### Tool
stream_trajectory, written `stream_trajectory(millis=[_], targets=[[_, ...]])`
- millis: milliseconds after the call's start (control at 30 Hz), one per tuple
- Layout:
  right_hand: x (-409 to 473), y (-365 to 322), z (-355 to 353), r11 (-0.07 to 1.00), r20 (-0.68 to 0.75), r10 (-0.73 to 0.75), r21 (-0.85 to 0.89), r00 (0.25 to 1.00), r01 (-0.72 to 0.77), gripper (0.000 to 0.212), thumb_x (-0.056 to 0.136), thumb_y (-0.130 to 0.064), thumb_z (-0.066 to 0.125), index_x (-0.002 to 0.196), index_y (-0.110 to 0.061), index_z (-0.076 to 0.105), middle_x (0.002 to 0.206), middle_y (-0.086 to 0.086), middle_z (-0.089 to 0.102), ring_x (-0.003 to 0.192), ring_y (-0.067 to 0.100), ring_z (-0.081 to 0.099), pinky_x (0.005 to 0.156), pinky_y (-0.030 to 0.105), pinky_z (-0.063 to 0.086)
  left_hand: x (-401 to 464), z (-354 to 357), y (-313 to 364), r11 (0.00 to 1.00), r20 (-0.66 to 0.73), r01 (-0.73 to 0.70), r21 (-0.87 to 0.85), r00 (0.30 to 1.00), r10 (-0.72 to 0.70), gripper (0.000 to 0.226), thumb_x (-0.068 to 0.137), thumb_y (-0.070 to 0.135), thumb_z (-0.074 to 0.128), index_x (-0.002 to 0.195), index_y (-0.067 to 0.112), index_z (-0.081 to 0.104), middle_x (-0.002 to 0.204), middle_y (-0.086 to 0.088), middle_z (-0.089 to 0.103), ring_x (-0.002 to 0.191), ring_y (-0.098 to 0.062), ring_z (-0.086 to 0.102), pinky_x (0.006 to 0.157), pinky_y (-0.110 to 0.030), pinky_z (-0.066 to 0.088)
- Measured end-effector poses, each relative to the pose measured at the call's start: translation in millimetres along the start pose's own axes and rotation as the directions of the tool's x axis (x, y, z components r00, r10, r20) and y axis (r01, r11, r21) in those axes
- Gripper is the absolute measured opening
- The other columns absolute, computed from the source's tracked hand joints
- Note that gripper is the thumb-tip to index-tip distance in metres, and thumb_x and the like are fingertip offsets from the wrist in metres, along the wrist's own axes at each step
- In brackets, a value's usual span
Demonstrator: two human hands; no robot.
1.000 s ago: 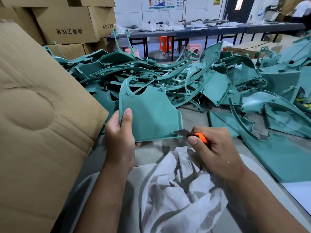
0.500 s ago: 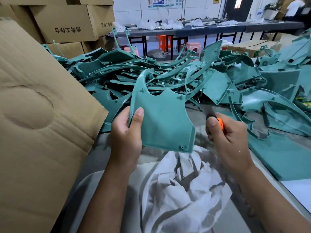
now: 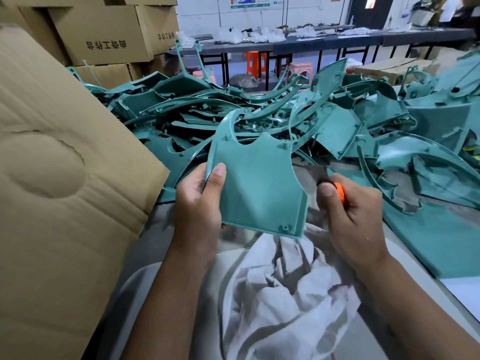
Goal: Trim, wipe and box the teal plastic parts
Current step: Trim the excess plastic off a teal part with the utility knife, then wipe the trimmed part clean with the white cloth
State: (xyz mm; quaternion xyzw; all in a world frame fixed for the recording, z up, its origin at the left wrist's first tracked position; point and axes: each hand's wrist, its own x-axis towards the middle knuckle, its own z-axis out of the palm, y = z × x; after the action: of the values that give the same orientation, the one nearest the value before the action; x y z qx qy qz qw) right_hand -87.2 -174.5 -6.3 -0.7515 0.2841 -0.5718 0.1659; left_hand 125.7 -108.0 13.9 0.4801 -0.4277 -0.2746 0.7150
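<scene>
The left hand [image 3: 197, 203] is gripping the left edge of a flat teal panel [image 3: 257, 188], thumb lying on its face; the right hand [image 3: 355, 216] is holding an orange-handled knife [image 3: 337, 189] just beside the panel's right edge; a white cloth [image 3: 280, 294] is lying crumpled below; a heap of teal parts [image 3: 259, 113] is covering the table behind.

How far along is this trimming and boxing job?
Early, it seems. In hand: the left hand holds one teal part while the right hand grips an orange-handled knife. Left: wiping with the white cloth, boxing, and the big teal pile.
</scene>
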Motion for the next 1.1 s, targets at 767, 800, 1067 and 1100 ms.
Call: stream_trajectory(millis=[767,800,1067,1100], targets=[[8,9,-9,0.682,0.36,0.512,-0.723,0.78,-0.113,0.066,0.091,-0.077,0.041,0.136,-0.03,0.051,0.131,-0.002,0.051,0.129,0.022,0.038,0.108,0.045,0.038,5,-17,-1,1.0,-0.166,-0.018,-0.019,0.986,0.015,0.018,0.094,0.025,0.059,0.096,0.024,0.076,0.097,0.001,0.078,0.087,-0.015,0.073,0.07,-0.026,0.058],[10,3,-13,0.778,0.458,0.435,-0.625,0.775,-0.066,0.062,0.092,-0.078,0.038,0.132,-0.033,0.054,0.127,-0.008,0.05,0.126,0.017,0.039,0.104,0.04,0.041,6,-19,-3,0.999,-0.173,-0.037,0.027,0.984,0.041,0.017,0.094,0.025,0.059,0.097,0.024,0.076,0.097,0.001,0.078,0.087,-0.014,0.073,0.069,-0.024,0.057],[-1,-23,-13,0.973,0.937,0.227,-0.227,0.264,-0.028,0.091,0.064,-0.079,0.078,0.144,-0.061,0.038,0.137,-0.03,0.039,0.134,0.0,0.036,0.11,0.026,0.037,9,-22,-13,0.981,-0.281,-0.072,0.18,0.952,0.121,0.013,0.092,0.026,0.059,0.09,0.023,0.071,0.087,0.01,0.076,0.082,-0.011,0.069,0.072,-0.029,0.056],[-2,-23,-11,0.975,0.934,0.215,-0.223,0.287,-0.002,0.086,0.064,-0.068,0.084,0.14,-0.058,0.046,0.133,-0.026,0.041,0.13,0.005,0.038,0.106,0.027,0.039,9,-21,-14,0.975,-0.278,-0.082,0.206,0.951,0.138,0.013,0.093,0.026,0.058,0.089,0.023,0.07,0.086,0.011,0.075,0.082,-0.011,0.068,0.073,-0.031,0.056]])
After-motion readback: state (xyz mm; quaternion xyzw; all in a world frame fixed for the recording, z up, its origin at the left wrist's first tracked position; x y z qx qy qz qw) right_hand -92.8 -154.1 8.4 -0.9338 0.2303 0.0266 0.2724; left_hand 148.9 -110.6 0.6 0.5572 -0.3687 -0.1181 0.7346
